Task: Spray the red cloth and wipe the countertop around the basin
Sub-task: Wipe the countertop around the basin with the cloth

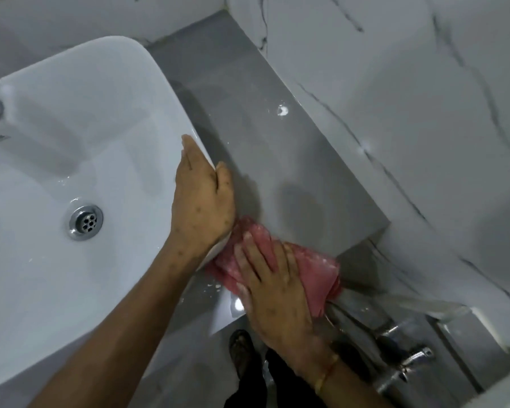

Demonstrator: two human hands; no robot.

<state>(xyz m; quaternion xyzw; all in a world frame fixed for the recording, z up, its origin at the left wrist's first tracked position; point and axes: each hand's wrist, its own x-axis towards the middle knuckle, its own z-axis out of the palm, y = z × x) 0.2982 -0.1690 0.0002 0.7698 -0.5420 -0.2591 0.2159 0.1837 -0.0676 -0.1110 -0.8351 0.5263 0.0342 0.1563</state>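
Two flat hands: your right hand (274,290) pressed the red cloth (315,275), counter (277,160) running toward eleven o'clock; your left hand (202,198) rested on the basin (115,69).

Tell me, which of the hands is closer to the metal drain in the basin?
Left. The left hand rests on the basin rim, near the drain; the right hand presses the red cloth on the countertop, farther off.

The basin (71,148) is glossy white ceramic with a shiny metal drain (86,221). The grey tabletop (265,160) looks smooth and polished. The red cloth (312,269) is soft, crumpled fabric.
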